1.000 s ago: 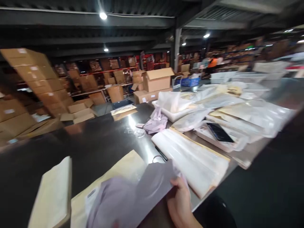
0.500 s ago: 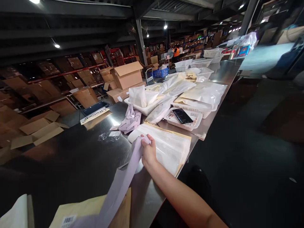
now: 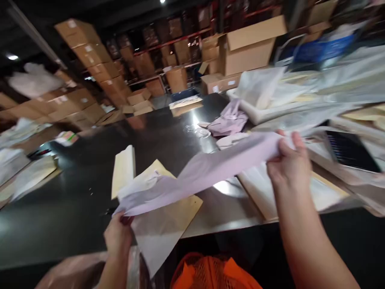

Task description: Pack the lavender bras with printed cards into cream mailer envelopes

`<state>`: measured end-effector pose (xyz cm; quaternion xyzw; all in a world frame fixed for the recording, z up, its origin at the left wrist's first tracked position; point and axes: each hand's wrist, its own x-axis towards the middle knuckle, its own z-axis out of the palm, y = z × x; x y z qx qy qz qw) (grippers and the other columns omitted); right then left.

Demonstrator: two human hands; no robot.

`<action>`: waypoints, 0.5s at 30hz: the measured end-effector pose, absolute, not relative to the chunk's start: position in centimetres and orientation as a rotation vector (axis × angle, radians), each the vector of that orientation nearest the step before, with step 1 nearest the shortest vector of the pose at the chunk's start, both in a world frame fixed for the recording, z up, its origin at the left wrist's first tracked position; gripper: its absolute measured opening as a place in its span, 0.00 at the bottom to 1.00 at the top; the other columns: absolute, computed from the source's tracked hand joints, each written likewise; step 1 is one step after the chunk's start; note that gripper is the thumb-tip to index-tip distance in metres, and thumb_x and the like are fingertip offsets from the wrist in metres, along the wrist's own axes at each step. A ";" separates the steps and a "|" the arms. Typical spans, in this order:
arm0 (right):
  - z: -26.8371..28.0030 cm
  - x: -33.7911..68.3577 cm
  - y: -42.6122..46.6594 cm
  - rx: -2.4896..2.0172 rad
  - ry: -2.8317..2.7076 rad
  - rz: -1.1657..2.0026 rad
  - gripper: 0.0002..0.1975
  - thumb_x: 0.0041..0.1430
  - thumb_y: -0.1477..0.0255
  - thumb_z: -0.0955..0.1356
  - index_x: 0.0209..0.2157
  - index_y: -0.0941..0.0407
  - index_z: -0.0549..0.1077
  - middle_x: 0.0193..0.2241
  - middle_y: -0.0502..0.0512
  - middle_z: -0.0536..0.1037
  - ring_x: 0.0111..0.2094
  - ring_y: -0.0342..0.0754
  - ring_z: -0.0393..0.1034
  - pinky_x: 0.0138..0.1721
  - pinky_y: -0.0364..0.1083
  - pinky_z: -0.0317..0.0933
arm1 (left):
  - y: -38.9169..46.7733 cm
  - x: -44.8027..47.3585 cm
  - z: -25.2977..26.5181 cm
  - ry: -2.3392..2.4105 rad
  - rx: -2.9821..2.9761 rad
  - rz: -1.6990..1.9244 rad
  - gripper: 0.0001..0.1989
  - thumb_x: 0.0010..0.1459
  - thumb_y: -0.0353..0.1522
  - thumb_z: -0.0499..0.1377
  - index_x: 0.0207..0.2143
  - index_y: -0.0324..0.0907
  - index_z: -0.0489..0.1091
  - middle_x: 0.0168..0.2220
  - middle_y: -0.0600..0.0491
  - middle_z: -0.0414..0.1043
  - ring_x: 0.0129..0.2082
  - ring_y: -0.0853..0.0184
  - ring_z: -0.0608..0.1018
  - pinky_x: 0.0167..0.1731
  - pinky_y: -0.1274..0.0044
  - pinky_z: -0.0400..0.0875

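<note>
At 2 o'clock a white basket [image 3: 249,114] holds clear bags. The pale lilac garment [image 3: 207,168] (thin, creased) stretches above the table [image 3: 75,192], the left hand [image 3: 118,237] and right hand [image 3: 290,164] each in a closed grip on one end.

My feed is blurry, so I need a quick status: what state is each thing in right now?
Pale lilac fabric strip: stretched between both hands, above the table.
Left hand: shut on the strip's near end.
Right hand: shut on its far end.
Tan paper envelope: flat on the dark metal table.
Large cardboard box: flaps open.
</note>
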<state>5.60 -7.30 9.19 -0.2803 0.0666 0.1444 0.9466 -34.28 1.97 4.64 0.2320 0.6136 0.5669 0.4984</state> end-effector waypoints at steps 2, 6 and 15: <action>6.6 6.4 -8.8 -0.600 0.233 0.255 0.21 0.53 0.92 0.60 0.44 0.57 0.68 0.35 0.55 0.81 0.39 0.38 0.77 0.43 0.39 0.68 | 2.4 -35.6 2.5 1.442 0.347 1.402 0.11 0.49 0.16 0.51 0.24 0.39 0.64 0.21 0.57 0.68 0.22 0.72 0.74 0.28 0.81 0.73; 3.0 8.6 -11.0 -0.618 0.358 0.222 0.19 0.53 0.94 0.58 0.34 0.58 0.70 0.47 0.61 0.79 0.47 0.43 0.76 0.42 0.41 0.69 | 4.4 -36.1 0.7 1.418 0.281 1.400 0.08 0.54 0.21 0.51 0.29 0.37 0.68 0.23 0.52 0.73 0.27 0.68 0.77 0.31 0.78 0.77; 3.3 12.6 -11.6 -0.681 0.097 0.164 0.22 0.55 0.95 0.59 0.24 0.60 0.76 0.39 0.63 0.81 0.43 0.48 0.77 0.37 0.44 0.69 | 5.4 -39.9 10.0 1.439 0.822 1.126 0.09 0.60 0.28 0.51 0.33 0.35 0.70 0.26 0.51 0.75 0.22 0.68 0.77 0.19 0.79 0.74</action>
